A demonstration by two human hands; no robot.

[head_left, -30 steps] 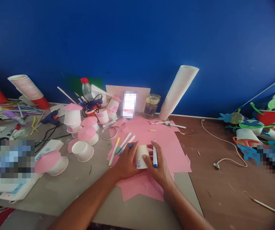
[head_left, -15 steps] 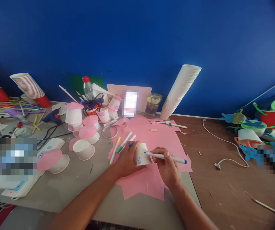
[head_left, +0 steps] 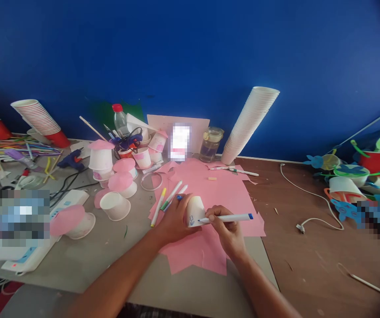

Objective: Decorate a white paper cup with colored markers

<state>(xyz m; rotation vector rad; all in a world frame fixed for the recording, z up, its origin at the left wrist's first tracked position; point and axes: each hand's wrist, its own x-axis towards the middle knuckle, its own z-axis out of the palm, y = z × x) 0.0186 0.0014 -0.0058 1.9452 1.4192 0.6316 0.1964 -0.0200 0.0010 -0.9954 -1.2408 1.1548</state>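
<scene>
On the bench (head_left: 190, 282), a tall stack of paper cups (head_left: 251, 123) leans beyond a pink paper sheet (head_left: 216, 190), beside a jar (head_left: 211, 148) holding pale liquid. Loose markers (head_left: 170, 198) lie on the sheet just by the left hand (head_left: 174, 218), which curls around a tilted white cup (head_left: 195, 212) over the sheet. The right hand (head_left: 229, 232) pinches a blue-capped marker (head_left: 226, 217), its tip against the cup.
</scene>
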